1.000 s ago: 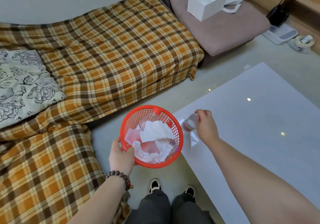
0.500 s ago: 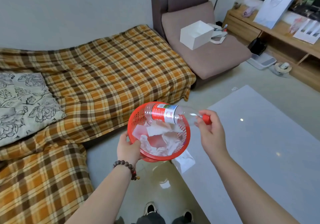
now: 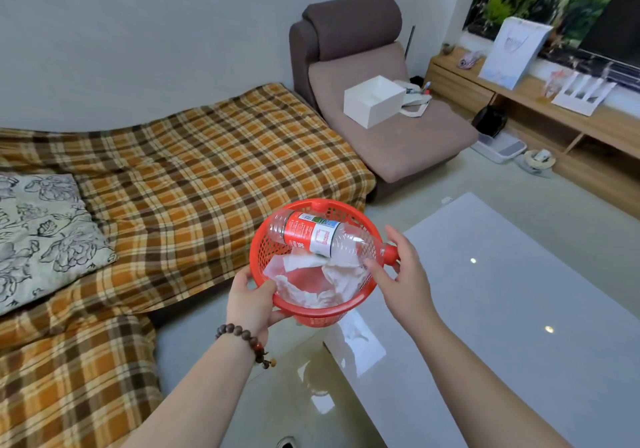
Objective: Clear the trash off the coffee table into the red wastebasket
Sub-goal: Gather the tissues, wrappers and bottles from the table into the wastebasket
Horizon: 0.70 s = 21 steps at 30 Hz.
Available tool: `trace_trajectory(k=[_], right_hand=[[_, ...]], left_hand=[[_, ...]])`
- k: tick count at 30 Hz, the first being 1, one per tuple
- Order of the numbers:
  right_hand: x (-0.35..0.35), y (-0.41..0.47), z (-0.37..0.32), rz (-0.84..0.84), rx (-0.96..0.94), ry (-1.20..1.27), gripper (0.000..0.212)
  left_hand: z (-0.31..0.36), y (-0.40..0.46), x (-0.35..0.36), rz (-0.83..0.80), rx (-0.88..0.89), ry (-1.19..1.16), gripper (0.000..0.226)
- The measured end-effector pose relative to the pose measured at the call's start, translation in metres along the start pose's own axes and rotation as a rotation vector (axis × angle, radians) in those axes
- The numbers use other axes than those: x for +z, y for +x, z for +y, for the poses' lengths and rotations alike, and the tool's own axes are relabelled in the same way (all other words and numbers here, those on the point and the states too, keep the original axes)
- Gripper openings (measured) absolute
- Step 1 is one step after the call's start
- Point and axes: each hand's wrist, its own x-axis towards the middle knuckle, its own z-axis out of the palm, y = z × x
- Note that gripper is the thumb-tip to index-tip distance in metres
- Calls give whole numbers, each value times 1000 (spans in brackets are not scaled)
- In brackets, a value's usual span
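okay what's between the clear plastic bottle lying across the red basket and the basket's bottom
In the head view, crumpled white tissues lie under the clear plastic bottle with the red label, covering most of the red mesh wastebasket's bottom.

**A Home Living Room**

A lived-in sitting room is shown. Behind and left of the held red wastebasket (image 3: 313, 309), a sofa is covered by an orange plaid blanket (image 3: 194, 184) with a floral cushion (image 3: 41, 232). Beyond it a brown chaise lounge (image 3: 391, 135) is seen; a glossy coffee table (image 3: 502, 309) lies right of the grip, a wooden TV stand (image 3: 540, 121) further off.
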Motion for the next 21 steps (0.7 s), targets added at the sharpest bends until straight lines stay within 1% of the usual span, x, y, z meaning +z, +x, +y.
trace_trajectory(k=[2,3,7,9,13,16,18,21], right_hand=[[-3,1,1,28,69,58,69],[-4,1,2,36,103,80,74],[-7,4,6,33,243,179,81],[-5,6,10,3,291,233,72],[7,11,16,-108,328,311,42],[20,20,14,-112,324,368,24],[32,30,12,-103,343,378,22],[53,50,12,-93,365,387,26]], left_hand=[[-1,-4,5,-1,4,-17,36],[-1,-6,8,1,8,-28,36],[-1,-13,14,33,30,-51,34],[-1,-14,15,51,36,-66,35],[-2,-13,18,89,37,-89,37],[0,-5,18,105,34,-106,40],[5,5,17,123,25,-112,40],[16,29,13,140,6,-107,40]])
